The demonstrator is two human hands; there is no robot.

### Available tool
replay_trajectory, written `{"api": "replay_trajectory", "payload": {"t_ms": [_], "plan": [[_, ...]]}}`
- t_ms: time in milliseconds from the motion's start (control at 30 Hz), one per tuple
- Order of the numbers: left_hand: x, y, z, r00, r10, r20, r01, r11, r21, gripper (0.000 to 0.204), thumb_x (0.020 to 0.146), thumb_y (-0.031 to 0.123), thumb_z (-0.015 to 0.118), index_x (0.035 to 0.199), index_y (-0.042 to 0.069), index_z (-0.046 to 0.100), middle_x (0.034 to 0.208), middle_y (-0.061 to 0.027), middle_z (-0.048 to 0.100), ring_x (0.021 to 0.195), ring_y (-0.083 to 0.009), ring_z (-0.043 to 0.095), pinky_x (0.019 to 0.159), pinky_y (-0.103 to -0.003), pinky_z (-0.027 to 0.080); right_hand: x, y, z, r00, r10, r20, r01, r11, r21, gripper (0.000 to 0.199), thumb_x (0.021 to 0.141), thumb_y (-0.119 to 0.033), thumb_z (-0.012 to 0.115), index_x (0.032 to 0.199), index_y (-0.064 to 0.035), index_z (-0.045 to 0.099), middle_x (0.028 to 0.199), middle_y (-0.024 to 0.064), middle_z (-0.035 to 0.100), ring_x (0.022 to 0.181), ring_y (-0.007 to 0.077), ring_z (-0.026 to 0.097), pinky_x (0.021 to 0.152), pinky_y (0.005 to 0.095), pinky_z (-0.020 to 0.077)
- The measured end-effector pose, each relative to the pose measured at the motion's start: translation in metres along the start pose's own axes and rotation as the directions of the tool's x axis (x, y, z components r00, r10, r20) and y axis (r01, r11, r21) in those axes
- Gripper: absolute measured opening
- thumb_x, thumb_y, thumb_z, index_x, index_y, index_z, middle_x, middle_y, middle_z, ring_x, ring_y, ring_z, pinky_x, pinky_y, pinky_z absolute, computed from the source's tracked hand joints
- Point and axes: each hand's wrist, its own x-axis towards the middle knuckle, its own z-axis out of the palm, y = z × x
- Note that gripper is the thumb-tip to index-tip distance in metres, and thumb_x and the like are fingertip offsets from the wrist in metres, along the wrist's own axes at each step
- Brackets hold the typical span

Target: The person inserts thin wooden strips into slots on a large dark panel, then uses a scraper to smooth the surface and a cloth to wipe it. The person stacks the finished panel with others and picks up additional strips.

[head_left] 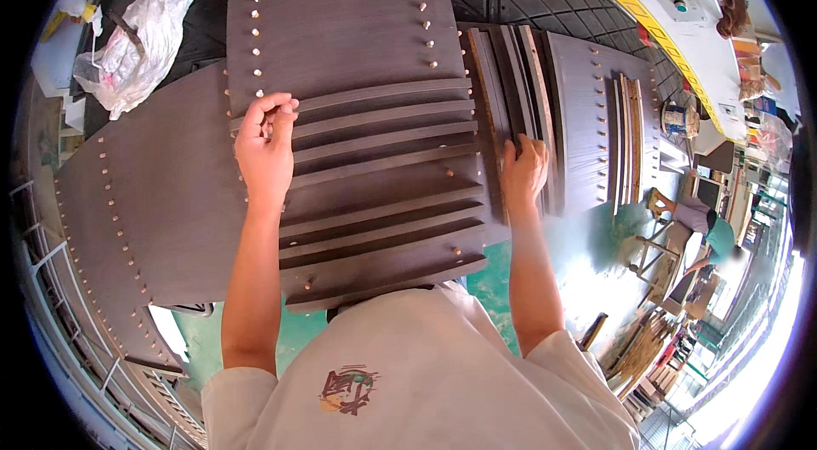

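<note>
In front of me lies a dark brown panel (340,20) with rows of small wooden dowels (421,5) along both sides. Several dark narrow strips (383,144) lie crosswise over its nearer part. My left hand (266,152) is over the panel's left edge, its fingers curled and thumb drawn in near a dowel; what they hold, if anything, is too small to make out. Over the upright strips (511,67) on the right, my right hand (524,171) has its fingers bent together, and their tips hide whatever is between them.
Another dowelled panel (162,203) extends to the left, and a further one (583,110) to the right carries more strips (628,135). A crumpled plastic bag (140,46) sits at far left. A machine with a yellow edge (655,33) stands at far right. Another person (715,229) bends over farther right.
</note>
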Motion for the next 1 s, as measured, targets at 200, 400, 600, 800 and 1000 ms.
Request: {"api": "replay_trajectory", "payload": {"t_ms": [200,400,600,800,1000], "plan": [[-0.008,-0.004,0.007,1.0,0.003,0.025,-0.003,1.0,-0.015,0.012,0.104,0.005,0.061,0.113,-0.001,0.068,0.102,-0.007,0.072,0.093,-0.0115,0.067,0.083,-0.026,0.055,0.005,0.021,0.011,0.967,0.01,-0.256,-0.008,1.0,0.006,0.03,0.091,-0.026,0.075,0.11,-0.0027,0.071,0.107,0.0154,0.066,0.103,0.0378,0.06,0.09,0.0477,0.05],[-0.005,0.003,0.023,0.997,-0.011,0.077,0.014,0.999,-0.03,0.012,0.104,0.005,0.062,0.113,-0.001,0.067,0.102,-0.0071,0.072,0.093,-0.0115,0.067,0.084,-0.026,0.055,0.021,0.025,-0.019,0.996,0.081,0.048,-0.093,0.924,0.37,0.029,0.094,-0.023,0.075,0.11,0.0012,0.073,0.1,0.0146,0.067,0.093,0.0324,0.066,0.083,0.0426,0.0529],[0.022,0.039,0.052,0.928,-0.092,0.361,0.128,0.989,-0.075,0.038,0.107,0.023,0.06,0.135,-0.002,0.059,0.122,-0.0171,0.071,0.108,-0.0219,0.07,0.091,-0.033,0.059,0.032,-0.021,-0.091,0.855,-0.15,0.497,-0.218,0.764,0.607,0.025,0.097,-0.012,0.069,0.114,0.0067,0.067,0.097,0.0047,0.062,0.086,0.0124,0.061,0.077,0.0263,0.0493],[0.064,0.04,0.02,0.913,-0.312,0.264,0.384,0.875,-0.294,0.03,0.103,0.02,0.066,0.125,0.0,0.065,0.101,-0.0089,0.072,0.087,-0.0198,0.073,0.081,-0.033,0.061,0.07,-0.076,-0.089,0.594,-0.637,0.492,0.076,0.652,0.754,0.021,0.098,-0.007,0.067,0.113,0.0082,0.066,0.096,0.0076,0.06,0.081,0.014,0.057,0.071,0.0284,0.0469],[0.062,0.046,-0.026,0.912,-0.3,0.281,0.386,0.859,-0.335,0.028,0.102,0.027,0.066,0.11,0.0,0.064,0.104,-0.0108,0.07,0.1,-0.0207,0.07,0.085,-0.034,0.06,0.114,-0.129,-0.084,0.428,-0.735,0.526,0.082,0.611,0.787,0.026,0.104,-0.017,0.063,0.112,0.0069,0.069,0.097,0.0075,0.061,0.081,0.0134,0.058,0.073,0.0298,0.0472]]}}
